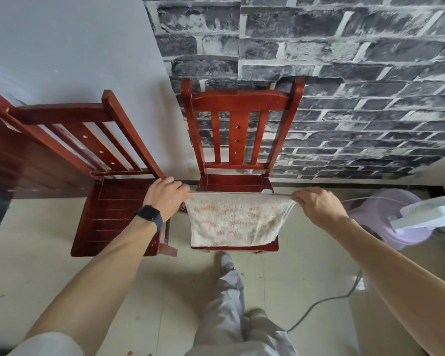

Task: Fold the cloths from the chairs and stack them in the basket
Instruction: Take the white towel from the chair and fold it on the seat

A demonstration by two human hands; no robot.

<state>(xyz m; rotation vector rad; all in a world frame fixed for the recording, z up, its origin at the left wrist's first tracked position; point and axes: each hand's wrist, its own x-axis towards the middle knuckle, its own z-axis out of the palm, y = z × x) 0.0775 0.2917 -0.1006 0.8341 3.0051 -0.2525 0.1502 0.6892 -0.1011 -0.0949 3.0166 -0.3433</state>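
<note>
the cloth (234, 222) is held at 12 o'clock, its top edge drawn taut between the two hands, so its long axis runs from 9 to 3 o'clock across the body; the rest hangs down over the seat of the right chair (242, 104), with the lower hem close to the seat's front edge, though whether it rests there cannot be told. one top corner is pinched by the left hand (165, 199), on whose wrist a dark watch (149, 214) is worn, and the other by the right hand (317, 205); both are set at like height and equally near the cloth's middle, so neither is favoured. the coming fold is judged to call for the two corners to be brought together, or the top edge to be carried down to the hem. the left chair (113, 214) is stood at 10 o'clock, just beside the left hand. a lavender tub (370, 209), taken to be the basket, is seen on the floor at 2 o'clock, well apart from the cloth and partly covered by a white appliance (427, 214), which may hamper stacking; a grey cable (326, 301) is trailed over the tiles at 4 o'clock, where a foot could be caught
</note>
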